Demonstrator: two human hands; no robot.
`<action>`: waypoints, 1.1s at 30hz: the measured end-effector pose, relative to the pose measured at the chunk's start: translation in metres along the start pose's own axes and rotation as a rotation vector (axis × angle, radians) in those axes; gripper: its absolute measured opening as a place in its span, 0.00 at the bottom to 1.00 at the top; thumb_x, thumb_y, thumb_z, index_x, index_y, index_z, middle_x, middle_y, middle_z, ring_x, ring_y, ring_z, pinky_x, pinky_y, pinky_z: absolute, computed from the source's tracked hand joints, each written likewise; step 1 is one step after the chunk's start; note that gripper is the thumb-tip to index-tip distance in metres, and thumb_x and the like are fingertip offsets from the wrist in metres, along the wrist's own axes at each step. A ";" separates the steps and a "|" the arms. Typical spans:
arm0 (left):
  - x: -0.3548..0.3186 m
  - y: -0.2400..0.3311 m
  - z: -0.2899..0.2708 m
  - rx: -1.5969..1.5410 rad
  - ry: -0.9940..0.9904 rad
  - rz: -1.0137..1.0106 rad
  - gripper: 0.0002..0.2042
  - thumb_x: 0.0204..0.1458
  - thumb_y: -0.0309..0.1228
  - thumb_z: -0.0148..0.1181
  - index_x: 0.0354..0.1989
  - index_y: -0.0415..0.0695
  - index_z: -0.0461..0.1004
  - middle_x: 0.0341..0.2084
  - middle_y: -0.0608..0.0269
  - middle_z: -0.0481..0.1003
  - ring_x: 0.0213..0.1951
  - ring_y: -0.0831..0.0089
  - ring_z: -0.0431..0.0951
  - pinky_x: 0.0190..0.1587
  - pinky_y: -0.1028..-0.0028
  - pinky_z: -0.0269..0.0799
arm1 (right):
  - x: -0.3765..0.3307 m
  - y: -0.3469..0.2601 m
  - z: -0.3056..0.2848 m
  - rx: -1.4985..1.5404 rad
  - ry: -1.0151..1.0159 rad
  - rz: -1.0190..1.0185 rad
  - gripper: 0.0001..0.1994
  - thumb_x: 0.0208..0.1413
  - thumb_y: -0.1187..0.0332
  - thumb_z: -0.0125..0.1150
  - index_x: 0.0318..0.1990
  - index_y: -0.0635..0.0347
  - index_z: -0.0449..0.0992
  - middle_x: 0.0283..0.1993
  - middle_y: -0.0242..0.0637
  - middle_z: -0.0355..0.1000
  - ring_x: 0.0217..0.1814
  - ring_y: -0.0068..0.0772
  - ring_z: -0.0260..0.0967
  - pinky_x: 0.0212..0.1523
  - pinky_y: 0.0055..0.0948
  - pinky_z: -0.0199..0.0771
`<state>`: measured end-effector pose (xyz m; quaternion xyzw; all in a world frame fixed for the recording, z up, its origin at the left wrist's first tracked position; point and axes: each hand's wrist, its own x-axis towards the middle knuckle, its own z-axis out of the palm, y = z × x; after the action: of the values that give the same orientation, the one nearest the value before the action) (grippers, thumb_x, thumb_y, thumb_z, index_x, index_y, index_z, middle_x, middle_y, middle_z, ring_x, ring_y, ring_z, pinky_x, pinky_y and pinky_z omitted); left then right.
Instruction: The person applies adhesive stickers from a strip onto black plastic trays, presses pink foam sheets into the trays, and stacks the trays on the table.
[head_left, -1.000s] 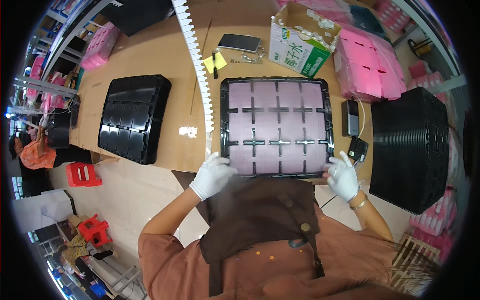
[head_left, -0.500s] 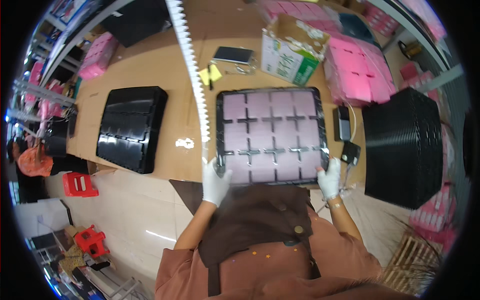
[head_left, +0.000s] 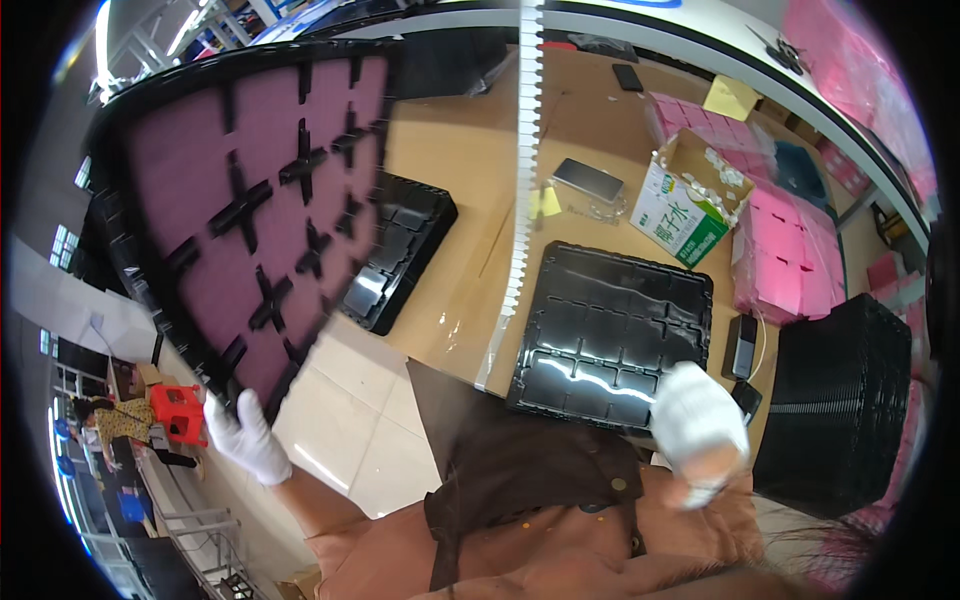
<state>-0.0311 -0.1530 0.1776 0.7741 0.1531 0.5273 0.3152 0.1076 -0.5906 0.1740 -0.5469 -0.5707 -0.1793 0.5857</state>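
My left hand (head_left: 245, 440), in a white glove, is closed on the lower corner of a black plastic tray (head_left: 150, 290). This tray is raised and tilted steeply at the left, its compartments filled with flat pink pieces (head_left: 200, 170) between black cross-shaped dividers. In front of me on the table lies another black tray (head_left: 620, 330) with bare, shiny compartments. Over that tray's near right corner is my right hand (head_left: 700, 430), also white-gloved; motion smears its fingers, and I cannot tell whether it touches the tray.
Partly behind the raised tray, black trays (head_left: 400, 250) lie on the table (head_left: 455, 290). A tall stack of black trays (head_left: 835, 410) stands right. Beyond are a carton (head_left: 690, 200), wrapped pink blocks (head_left: 790, 250), a dark tablet-like slab (head_left: 588, 180) and a white toothed strip (head_left: 525, 150).
The pink-filled tray has left the table in front of me and swung up to the left in my left hand. My right hand has let go of it. A bare black tray now shows there.
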 end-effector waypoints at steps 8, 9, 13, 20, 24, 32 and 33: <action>-0.010 -0.099 0.163 0.725 -0.393 0.582 0.12 0.48 0.29 0.59 0.42 0.57 0.75 0.21 0.66 0.68 0.21 0.68 0.73 0.21 0.66 0.68 | 0.033 -0.038 0.000 0.298 -0.135 -0.005 0.20 0.57 0.57 0.45 0.21 0.59 0.76 0.27 0.38 0.71 0.24 0.35 0.69 0.27 0.28 0.72; -0.019 -0.119 0.176 0.760 -0.453 0.568 0.12 0.50 0.30 0.58 0.43 0.57 0.74 0.22 0.66 0.68 0.21 0.67 0.73 0.21 0.66 0.69 | 0.034 -0.037 0.001 0.287 -0.136 -0.005 0.20 0.57 0.57 0.45 0.21 0.59 0.76 0.27 0.38 0.71 0.24 0.35 0.69 0.27 0.28 0.72; -0.066 -0.169 0.208 0.750 -0.649 0.458 0.11 0.54 0.34 0.55 0.45 0.57 0.73 0.28 0.63 0.72 0.25 0.65 0.75 0.23 0.64 0.72 | 0.038 -0.035 -0.001 0.256 -0.121 -0.038 0.18 0.56 0.58 0.48 0.21 0.59 0.75 0.26 0.37 0.70 0.23 0.34 0.68 0.25 0.28 0.69; -0.071 -0.170 0.220 0.846 -0.639 0.340 0.14 0.55 0.37 0.54 0.51 0.54 0.71 0.30 0.60 0.72 0.30 0.62 0.74 0.28 0.62 0.71 | 0.043 -0.013 0.006 0.289 -0.071 -0.090 0.15 0.54 0.60 0.52 0.20 0.58 0.74 0.24 0.37 0.68 0.22 0.33 0.66 0.23 0.28 0.65; -0.069 -0.175 0.216 0.790 -0.769 0.338 0.16 0.55 0.33 0.52 0.53 0.51 0.69 0.33 0.58 0.71 0.33 0.60 0.74 0.30 0.61 0.72 | 0.045 -0.001 0.008 0.340 -0.055 -0.129 0.14 0.54 0.61 0.55 0.20 0.58 0.73 0.23 0.37 0.67 0.21 0.32 0.66 0.21 0.28 0.63; -0.100 -0.105 0.246 0.552 -0.692 0.304 0.22 0.48 0.28 0.56 0.54 0.47 0.66 0.42 0.54 0.71 0.41 0.56 0.73 0.40 0.57 0.70 | 0.039 0.000 -0.002 0.261 -0.404 0.115 0.10 0.55 0.66 0.55 0.24 0.59 0.74 0.22 0.37 0.67 0.22 0.29 0.68 0.19 0.24 0.66; -0.106 -0.080 0.266 0.487 -0.815 0.246 0.22 0.50 0.32 0.57 0.56 0.47 0.66 0.44 0.53 0.71 0.44 0.55 0.72 0.44 0.58 0.70 | 0.042 -0.009 -0.005 0.232 -0.393 0.138 0.10 0.55 0.66 0.55 0.24 0.59 0.74 0.22 0.37 0.67 0.22 0.29 0.68 0.19 0.24 0.66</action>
<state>0.1768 -0.2399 -0.0162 0.9810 0.0434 0.1638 0.0945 0.1148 -0.5807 0.2151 -0.5379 -0.6519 0.0379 0.5332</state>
